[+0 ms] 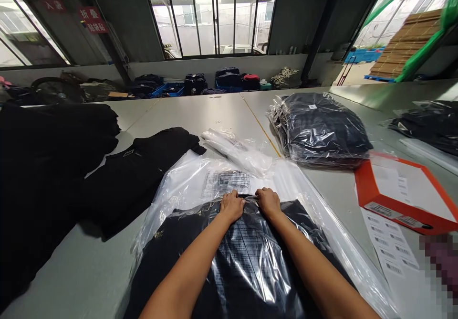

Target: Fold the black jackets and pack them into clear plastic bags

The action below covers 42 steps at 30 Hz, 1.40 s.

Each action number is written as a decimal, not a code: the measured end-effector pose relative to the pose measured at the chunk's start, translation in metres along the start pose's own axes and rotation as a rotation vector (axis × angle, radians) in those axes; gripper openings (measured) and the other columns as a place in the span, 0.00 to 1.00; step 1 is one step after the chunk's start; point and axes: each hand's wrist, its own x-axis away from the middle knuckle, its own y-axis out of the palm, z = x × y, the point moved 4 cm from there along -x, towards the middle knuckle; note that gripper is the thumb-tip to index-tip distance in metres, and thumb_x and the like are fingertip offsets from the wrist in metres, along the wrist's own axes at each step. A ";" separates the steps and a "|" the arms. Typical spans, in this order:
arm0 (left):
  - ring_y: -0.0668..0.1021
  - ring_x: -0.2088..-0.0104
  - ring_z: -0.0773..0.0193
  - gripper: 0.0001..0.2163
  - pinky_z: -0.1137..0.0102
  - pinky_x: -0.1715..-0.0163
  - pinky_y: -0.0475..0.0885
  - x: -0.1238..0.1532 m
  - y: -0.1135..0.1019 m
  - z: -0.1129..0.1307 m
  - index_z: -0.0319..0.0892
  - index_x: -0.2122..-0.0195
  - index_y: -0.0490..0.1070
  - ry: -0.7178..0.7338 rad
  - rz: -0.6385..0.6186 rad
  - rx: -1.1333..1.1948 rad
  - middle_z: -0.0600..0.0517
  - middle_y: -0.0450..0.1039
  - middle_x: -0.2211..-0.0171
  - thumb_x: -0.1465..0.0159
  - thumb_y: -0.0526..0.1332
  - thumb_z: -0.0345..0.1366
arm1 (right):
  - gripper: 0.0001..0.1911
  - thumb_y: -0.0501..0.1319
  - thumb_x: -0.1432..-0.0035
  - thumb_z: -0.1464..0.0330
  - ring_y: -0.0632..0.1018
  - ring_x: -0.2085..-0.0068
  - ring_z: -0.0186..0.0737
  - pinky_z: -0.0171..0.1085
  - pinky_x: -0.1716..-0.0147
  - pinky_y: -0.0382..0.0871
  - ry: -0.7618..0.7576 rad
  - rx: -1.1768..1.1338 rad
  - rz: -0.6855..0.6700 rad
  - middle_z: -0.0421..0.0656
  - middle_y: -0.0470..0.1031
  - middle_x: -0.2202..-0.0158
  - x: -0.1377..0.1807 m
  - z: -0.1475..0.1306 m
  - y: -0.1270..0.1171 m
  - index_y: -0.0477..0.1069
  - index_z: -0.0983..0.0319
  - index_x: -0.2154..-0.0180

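Note:
A folded black garment [246, 266] lies in front of me inside a clear plastic bag [186, 180] with printed text on it. My left hand [232, 206] and my right hand [268, 201] rest side by side at the garment's far edge, fingers curled and pinching the bag's film there. The open end of the bag stretches away from my hands over the grey table [200, 113].
A stack of bagged dark garments [320, 130] sits to the right. A roll of empty bags [238, 152] lies ahead. Loose black garments [46, 166] pile up at the left. An orange tray [404, 190] and barcode label sheets [390, 247] are at the right.

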 end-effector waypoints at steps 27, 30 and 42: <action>0.68 0.58 0.60 0.14 0.64 0.54 0.59 -0.005 -0.021 -0.011 0.50 0.58 0.75 0.229 -0.034 -0.102 0.50 0.69 0.62 0.35 0.50 0.34 | 0.41 0.37 0.42 0.45 0.58 0.40 0.61 0.65 0.45 0.28 0.299 0.092 -0.273 0.57 0.62 0.42 0.040 0.019 -0.006 0.61 0.66 0.42; 0.68 0.57 0.60 0.15 0.65 0.54 0.59 -0.003 -0.021 -0.011 0.50 0.58 0.75 0.217 -0.043 -0.100 0.50 0.69 0.61 0.35 0.50 0.32 | 0.38 0.36 0.41 0.46 0.51 0.37 0.58 0.64 0.43 0.28 0.202 0.050 -0.266 0.51 0.51 0.36 0.035 0.003 -0.008 0.51 0.60 0.37; 0.69 0.52 0.58 0.18 0.45 0.44 0.45 0.005 -0.040 -0.052 0.48 0.52 0.67 -0.007 0.103 -0.145 0.50 0.72 0.56 0.40 0.50 0.24 | 0.32 0.32 0.38 0.54 0.46 0.35 0.51 0.64 0.43 0.27 -0.048 -0.059 -0.253 0.46 0.45 0.34 0.019 -0.069 0.016 0.46 0.58 0.36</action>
